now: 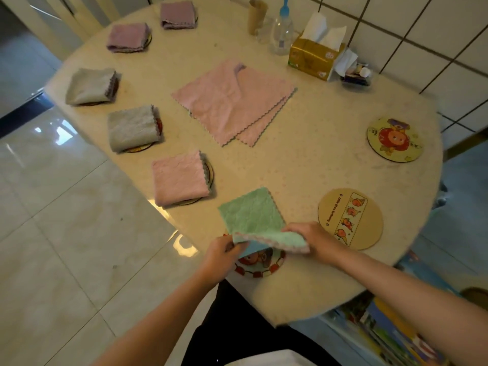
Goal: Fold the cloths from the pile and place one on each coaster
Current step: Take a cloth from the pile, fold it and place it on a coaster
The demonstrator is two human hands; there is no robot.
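Five coasters already covered w/ folded cloths, running along the left side of the table [330, 143]: two purple cloths at the far end [178, 15] and [128, 37], two grey cloths [91, 86] and [132, 128] nearer, then a pink cloth [180, 178], each w/ a bit of coaster rim peeking out beneath. Sixth is in progress: the green cloth [253, 220] sits at the near edge, partly folded, its far part flat on the table and its near edge lifted over the red-rimmed coaster [260, 265]. Left hand [221, 256] pinches the near-left corner of that cloth, fingers curled round it; right hand [314, 240] grips the near-right edge, fingers tucked under the fold. So the cloth is not yet squared up or set down; looks like at least one more fold, then drop it on the coaster directly below. Still bare: the tan coaster [350, 219] just right of the hands and the yellow coaster [394, 140] farther right. The pile [233, 101] mid-table shows approx two pink cloths, flat and unfolded, which would match the two empty coasters. Roughly five of eight done, sixth nearly there. Tissue box [315, 58], spray bottle [282, 33] and cup [257, 15] sit at the far side by the wall, out of the way.
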